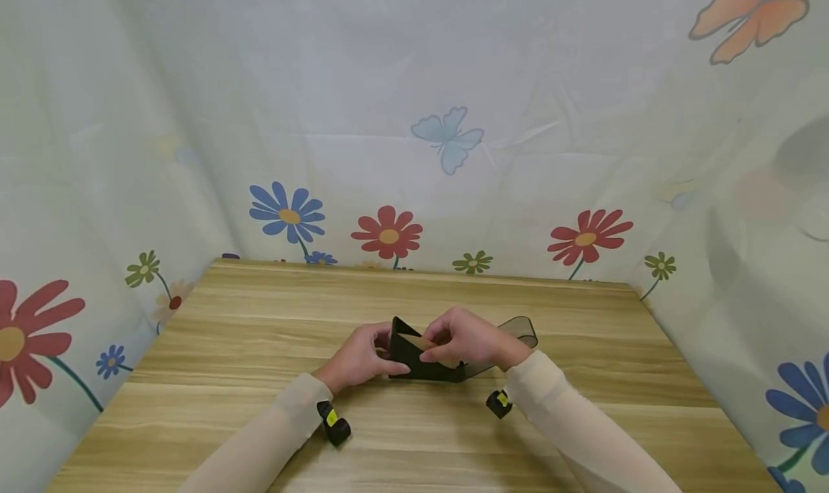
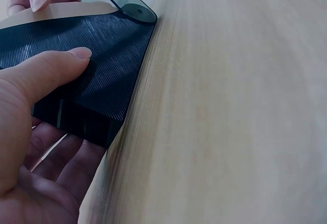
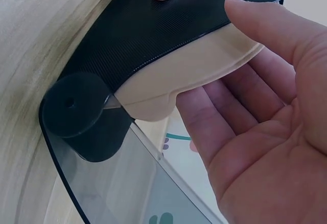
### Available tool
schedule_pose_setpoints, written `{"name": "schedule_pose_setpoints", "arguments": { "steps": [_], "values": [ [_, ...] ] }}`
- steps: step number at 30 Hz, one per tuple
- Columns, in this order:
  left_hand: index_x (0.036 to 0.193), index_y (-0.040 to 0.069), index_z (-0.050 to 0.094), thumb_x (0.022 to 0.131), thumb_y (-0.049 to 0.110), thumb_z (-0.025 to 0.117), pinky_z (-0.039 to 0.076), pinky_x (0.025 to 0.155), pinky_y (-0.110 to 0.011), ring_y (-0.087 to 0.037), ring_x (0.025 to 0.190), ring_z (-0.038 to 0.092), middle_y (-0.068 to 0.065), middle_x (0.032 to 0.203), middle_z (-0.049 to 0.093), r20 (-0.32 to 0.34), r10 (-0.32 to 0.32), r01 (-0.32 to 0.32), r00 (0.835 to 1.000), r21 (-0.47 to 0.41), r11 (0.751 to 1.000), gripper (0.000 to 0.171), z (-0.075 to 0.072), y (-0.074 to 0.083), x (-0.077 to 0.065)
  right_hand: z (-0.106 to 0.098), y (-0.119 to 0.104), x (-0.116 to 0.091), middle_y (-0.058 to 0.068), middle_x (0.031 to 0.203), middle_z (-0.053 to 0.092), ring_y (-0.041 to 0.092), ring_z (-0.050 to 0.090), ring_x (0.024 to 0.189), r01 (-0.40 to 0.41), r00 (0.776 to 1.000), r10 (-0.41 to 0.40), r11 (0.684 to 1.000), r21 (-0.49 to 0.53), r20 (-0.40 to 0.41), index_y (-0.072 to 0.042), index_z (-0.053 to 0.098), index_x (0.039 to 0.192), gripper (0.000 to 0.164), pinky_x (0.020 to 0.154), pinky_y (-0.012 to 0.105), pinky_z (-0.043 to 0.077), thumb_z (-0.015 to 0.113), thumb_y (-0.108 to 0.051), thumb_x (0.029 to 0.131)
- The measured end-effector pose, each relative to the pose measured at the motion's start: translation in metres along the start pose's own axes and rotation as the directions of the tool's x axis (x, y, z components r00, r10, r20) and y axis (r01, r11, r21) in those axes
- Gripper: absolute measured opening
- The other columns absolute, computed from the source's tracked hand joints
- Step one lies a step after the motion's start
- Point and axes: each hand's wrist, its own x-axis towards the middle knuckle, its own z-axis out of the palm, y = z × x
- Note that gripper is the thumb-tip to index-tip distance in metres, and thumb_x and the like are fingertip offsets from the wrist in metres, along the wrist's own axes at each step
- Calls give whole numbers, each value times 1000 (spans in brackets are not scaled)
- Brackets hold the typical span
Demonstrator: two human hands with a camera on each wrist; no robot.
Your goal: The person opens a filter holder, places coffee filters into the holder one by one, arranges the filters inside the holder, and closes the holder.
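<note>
A black ribbed filter box (image 1: 419, 361) with a slanted opening sits on its edge at the middle of the table. Its clear smoky lid (image 1: 519, 327) swings out to the right on a round hinge (image 3: 71, 104). My left hand (image 1: 361, 358) grips the box's left end, thumb flat on the ribbed side (image 2: 104, 83) and fingers curled beneath. Tan fan-shaped coffee filter papers (image 3: 168, 73) stick out of the opening. With thumb and fingers, my right hand (image 1: 471, 338) pinches them at the upper edge; their lower part is hidden inside the box.
The wood-grain table (image 1: 272, 313) extends around the box on all sides. A flowered cloth (image 1: 324, 119) hangs behind it and along both sides. Black wrist straps with yellow marks (image 1: 334, 424) hang beneath both sleeves.
</note>
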Motion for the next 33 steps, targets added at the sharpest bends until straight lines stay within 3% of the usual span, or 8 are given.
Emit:
{"name": "schedule_pose_setpoints", "arguments": {
  "steps": [15,24,31,33],
  "values": [
    [109,28,70,78,35,91,53,77,-33,-18,91,65,5,97,72,10,6,-6,1000,10,1000,39,-1,-1,1,8,-1,3,-3,81,73,10,59,67,-40,999,38,998,-49,-37,-13,79,89,7,62,27,48,81,-20,89],
    [111,26,71,78,35,91,52,80,-36,-19,93,66,4,99,72,15,0,1,1000,-28,1000,40,-1,-1,-1,0,-9,-6,-4,92,77,9,70,80,-9,997,2,996,-93,-82,-13,81,99,12,76,27,57,81,-20,89],
    [111,27,71,78,35,91,53,77,-33,-18,91,65,4,99,72,13,10,-9,1000,-22,1000,40,-1,1,-1,-15,-12,-20,4,107,78,16,74,95,-22,993,15,998,-58,-121,-10,78,111,25,84,32,60,81,-23,90],
    [110,27,71,77,35,91,53,77,-32,-17,91,65,4,99,72,12,5,-5,1000,-15,1000,40,-1,2,-1,-20,-15,-25,7,109,78,17,74,97,-6,990,-7,996,-88,-141,-8,77,113,28,86,35,60,80,-24,90]
  ]
}}
